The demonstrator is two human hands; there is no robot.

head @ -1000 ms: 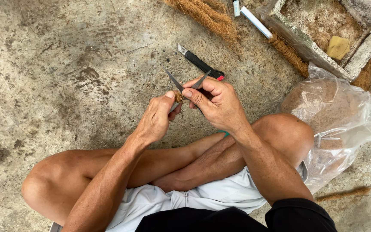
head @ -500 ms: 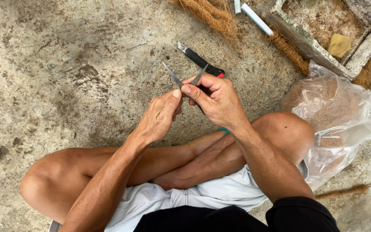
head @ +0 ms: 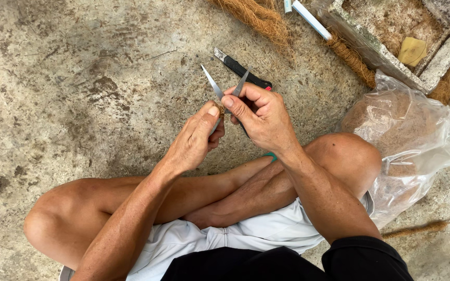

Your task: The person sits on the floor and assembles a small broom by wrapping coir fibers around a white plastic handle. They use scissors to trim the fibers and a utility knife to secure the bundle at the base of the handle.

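Note:
I sit cross-legged on a concrete floor. My right hand [head: 261,117] grips a pair of scissors [head: 224,88], whose blades stand apart and point up and away from me. My left hand [head: 196,139] pinches a small brown clump of coir fibre [head: 217,107] between thumb and fingers, right at the base of the blades. The two hands touch above my crossed legs. The scissors' handles are hidden inside my right hand.
A black utility knife [head: 241,68] lies on the floor just beyond the hands. A bundle of brown coir [head: 259,18] and a coir rope [head: 347,54] lie at the top. A clear plastic bag of fibre [head: 407,140] sits by my right knee. A stone trough [head: 391,31] stands top right.
The scissor blades have spread wider apart. My left hand has shifted slightly down with the fibre clump now showing at its fingertips.

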